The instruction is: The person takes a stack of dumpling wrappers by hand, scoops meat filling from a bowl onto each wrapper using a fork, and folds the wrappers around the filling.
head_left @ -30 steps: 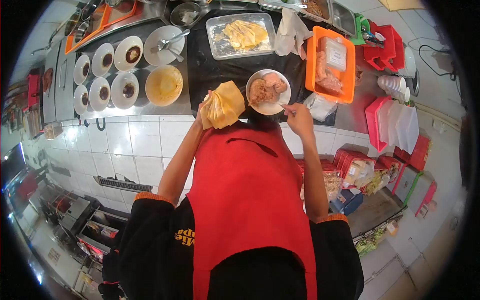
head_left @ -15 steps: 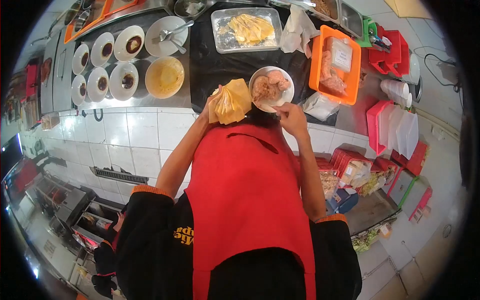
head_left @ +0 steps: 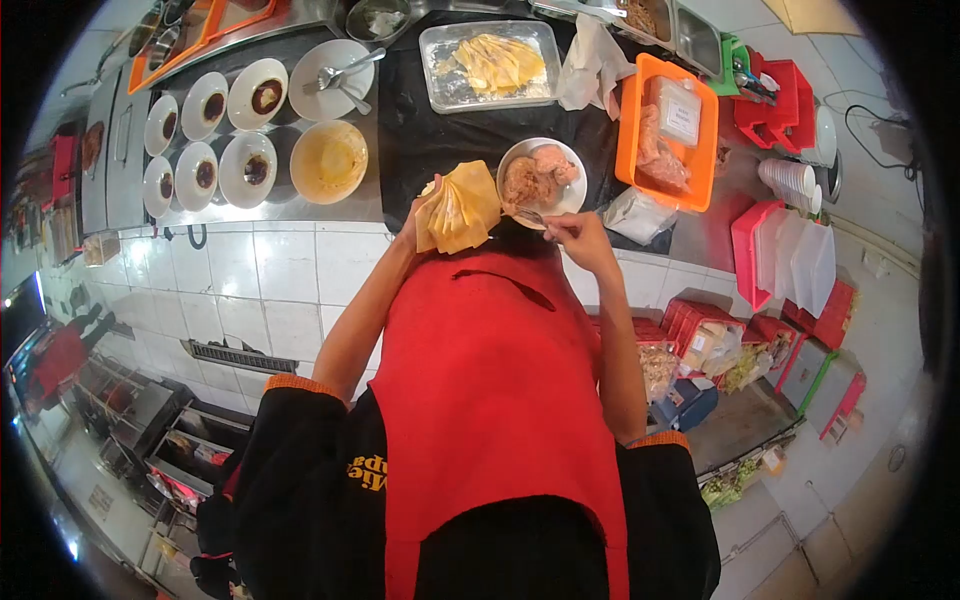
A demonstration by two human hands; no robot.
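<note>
A fanned stack of yellow wrappers [head_left: 458, 212] is held in my left hand [head_left: 415, 222], whose fingers are mostly hidden behind it. Just right of the wrappers stands a white bowl [head_left: 574, 200] with a pinkish-brown meat mixture [head_left: 532, 184] in it. My right hand [head_left: 578, 238] is closed on a small metal utensil [head_left: 530, 215], whose tip lies over the bowl's near rim, on the side facing the wrappers. More yellow wrappers [head_left: 495, 64] lie in a clear tray [head_left: 440, 98] beyond the bowl.
To the left are several white bowls [head_left: 247, 168] with dark sauce, an orange-stained bowl [head_left: 329, 163] and a plate [head_left: 305, 90] with cutlery. On the right stand an orange basket [head_left: 628, 130] with packed meat, a plastic bag [head_left: 640, 216], stacked cups [head_left: 785, 178] and red bins [head_left: 790, 108].
The wrappers in my left hand have moved slightly right, nearer the bowl. My right hand has shifted left, and the utensil's tip now lies at the bowl's near left rim.
</note>
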